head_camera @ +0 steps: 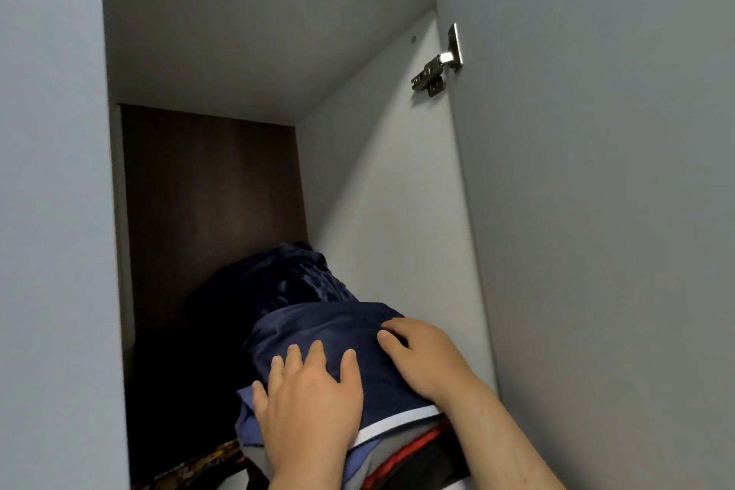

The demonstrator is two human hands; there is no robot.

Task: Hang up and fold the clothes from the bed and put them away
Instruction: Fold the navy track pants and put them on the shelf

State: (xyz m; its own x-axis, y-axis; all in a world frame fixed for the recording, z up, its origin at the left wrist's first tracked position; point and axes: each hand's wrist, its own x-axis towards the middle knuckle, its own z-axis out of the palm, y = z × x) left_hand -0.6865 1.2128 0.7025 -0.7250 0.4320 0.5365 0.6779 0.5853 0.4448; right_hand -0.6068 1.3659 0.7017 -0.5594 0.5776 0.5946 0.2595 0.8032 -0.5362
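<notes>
A folded navy garment [338, 334] with a white band along its front edge lies on top of a stack of folded clothes [401, 453] inside a wardrobe compartment. My left hand [310, 406] lies flat on the garment's front left part, fingers spread and straight. My right hand [421, 358] rests on its right side, fingers pressing the cloth. Behind it sits a bunched dark blue satin piece [286, 274].
The compartment has a dark brown back panel [210, 203], a white right wall [382, 187] and a shelf above. The open wardrobe door [596, 191] with a metal hinge [437, 64] stands at the right. A patterned cloth [191, 465] lies at the lower left.
</notes>
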